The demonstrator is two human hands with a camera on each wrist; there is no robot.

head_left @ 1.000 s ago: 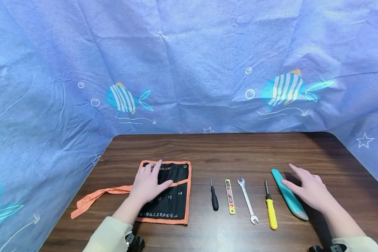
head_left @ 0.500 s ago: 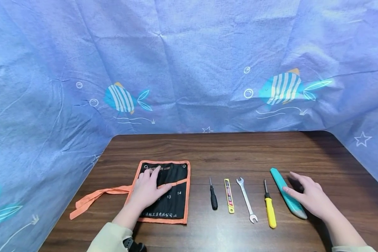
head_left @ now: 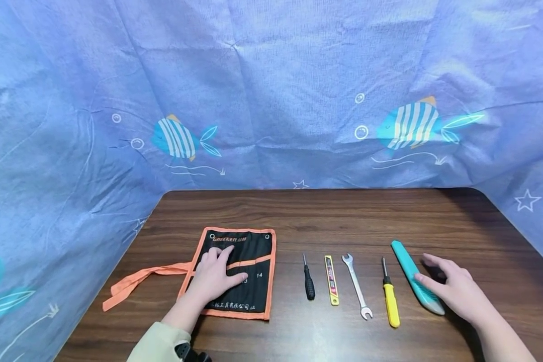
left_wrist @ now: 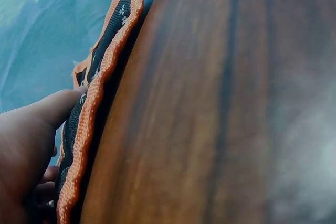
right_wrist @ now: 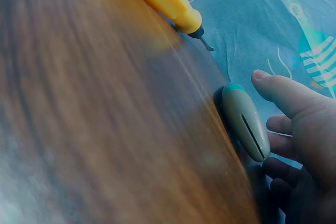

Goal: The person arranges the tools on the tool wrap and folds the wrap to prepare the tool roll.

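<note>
The tool pouch (head_left: 259,289), black with orange edging, lies flat on the wood-grain surface (head_left: 326,216), nearer the left edge than the right edge. Its orange strap (head_left: 136,278) extends toward the left edge.

The left grip (head_left: 211,272), a bare hand, rests on the tool pouch. Thumb and fingers are spread and relaxed, unclenched.

The right grip (head_left: 457,292), also a bare hand, is positioned at the teal tool (head_left: 409,271), which lies nearest the right edge of the row. Its thumb stands apart from its loosely extended fingers; it is not clasped around the tool. In the right wrist view, the slotted gray end lies just beside the fingers; whether they touch it cannot be determined.

4 items lie apart from each other between pouch and teal tool. Sequence, from the left-edge side:
1. Black screwdriver (head_left: 309,287), tip toward the far edge.
2. Yellow printed strip (head_left: 332,281).
3. Silver double-ended wrench (head_left: 357,286).
4. Yellow screwdriver (head_left: 391,304), tip toward the far edge.

Blue fabric (head_left: 271,100) printed with striped fish hangs beyond the far edge.
</note>
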